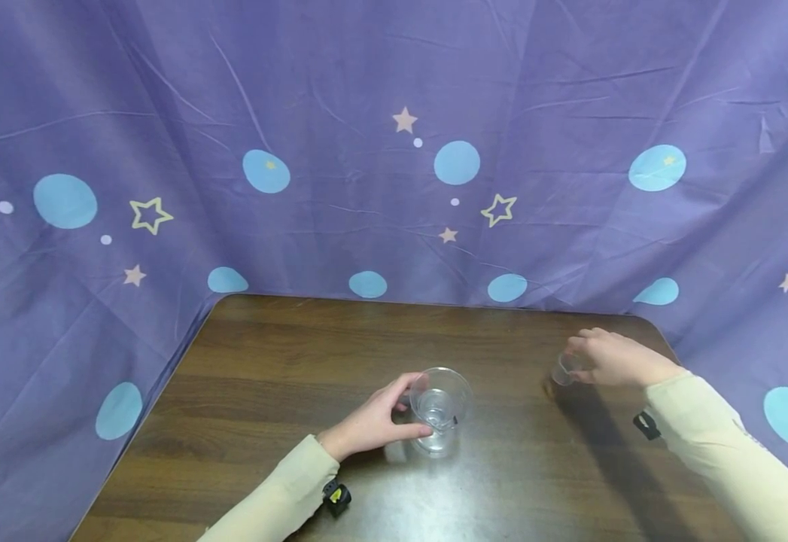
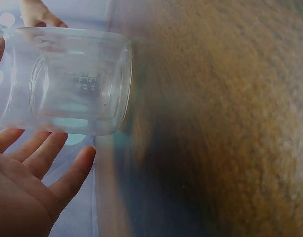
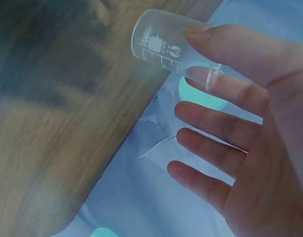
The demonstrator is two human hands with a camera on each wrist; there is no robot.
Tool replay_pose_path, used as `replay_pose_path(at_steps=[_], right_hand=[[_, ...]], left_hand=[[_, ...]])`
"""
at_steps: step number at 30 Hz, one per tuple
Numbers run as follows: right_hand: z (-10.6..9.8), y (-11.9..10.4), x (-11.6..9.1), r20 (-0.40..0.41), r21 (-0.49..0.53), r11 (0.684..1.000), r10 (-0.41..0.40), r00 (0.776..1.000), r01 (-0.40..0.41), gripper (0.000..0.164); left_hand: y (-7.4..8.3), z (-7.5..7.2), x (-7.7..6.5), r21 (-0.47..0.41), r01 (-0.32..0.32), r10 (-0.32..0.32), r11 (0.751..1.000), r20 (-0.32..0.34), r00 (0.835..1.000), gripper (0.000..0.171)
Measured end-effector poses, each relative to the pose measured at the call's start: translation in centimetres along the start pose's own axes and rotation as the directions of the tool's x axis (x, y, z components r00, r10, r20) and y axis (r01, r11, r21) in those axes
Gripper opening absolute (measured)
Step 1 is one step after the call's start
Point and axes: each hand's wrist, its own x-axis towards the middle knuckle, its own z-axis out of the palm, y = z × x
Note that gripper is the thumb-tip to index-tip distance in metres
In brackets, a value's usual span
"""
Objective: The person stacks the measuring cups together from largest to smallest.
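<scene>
At the middle of the table [image 1: 285, 361], the large beaker [image 1: 442, 403] holds an inner beaker [image 2: 74, 91]; the left hand [image 1: 376, 421] curves round it, seemingly for steadiness. The right hand [image 1: 610, 357] pinches a small beaker [image 3: 158, 42] near its rim, likely leaving the base free.

A middle cup [image 2: 72, 101] sat inside the big cup [image 1: 460, 397] on the table [image 1: 285, 354]. The small cup [image 1: 559, 372] was to their right; the curtain [image 1: 360, 83] hung behind.

On my feed, the wide clear cylindrical beaker [image 1: 439, 410] and small clear cylindrical beaker [image 3: 163, 44] look like smooth, glossy glass. I see sheen on the brown wood-grain tabletop [image 1: 285, 369]; the purple cloth curtain [image 1: 356, 211] looks matt and creased.
</scene>
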Motion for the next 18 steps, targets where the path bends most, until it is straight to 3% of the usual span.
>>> replay_pose_path(at_steps=[18], right_hand=[[-1.8, -1.2, -0.1, -0.006, 0.039, 0.999, 0.017, 1.000, -0.017, 0.027]], left_hand=[[0.0, 0.0, 0.1, -0.012, -0.007, 0.007, 1.000, 0.005, 1.000, 0.076]])
